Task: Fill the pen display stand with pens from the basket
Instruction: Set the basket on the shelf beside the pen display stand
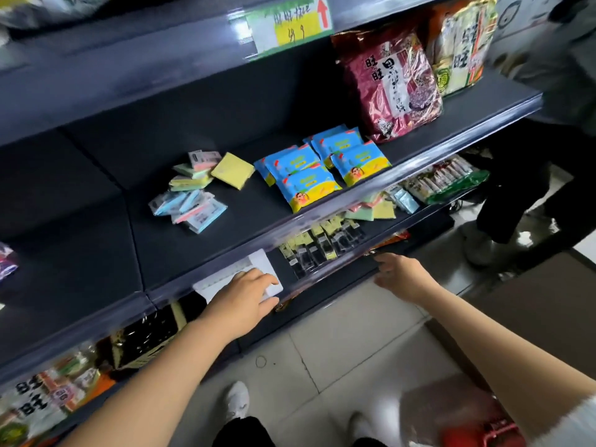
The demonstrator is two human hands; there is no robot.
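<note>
The white flat plastic pen display stand (pixel 258 258) is placed on the lower dark shelf (pixel 283 262), at the front edge, and it is partly covered by the transparent strip of the shelf above. It is gripped by the left hand (pixel 245 295): the fingers are laid over the top of it and the thumb is pressed against its near right corner. Just to the right of the stand, on the same shelf, small black packages with yellow cards (pixel 319 246) are laid in rows.

The right hand (pixel 400 275) is stretched toward the front edge of this shelf, well to the right of the stand. Its fingers are straight and spread, and nothing is held in it. Whether the edge is touched by the fingertips cannot be told.

A red plastic basket (pixel 483 430) is seen low on the right, on the grey tiled floor (pixel 338 350), below the right forearm. It is strongly blurred, so its contents cannot be made out.

On the middle shelf (pixel 193 246), pastel note pads (pixel 193 188) are scattered beside blue and yellow snack packets (pixel 309 175), and a dark red foil bag (pixel 393 82) is stood further right. The legs of a second person (pixel 516 204) are seen at the right end of the shelves.
</note>
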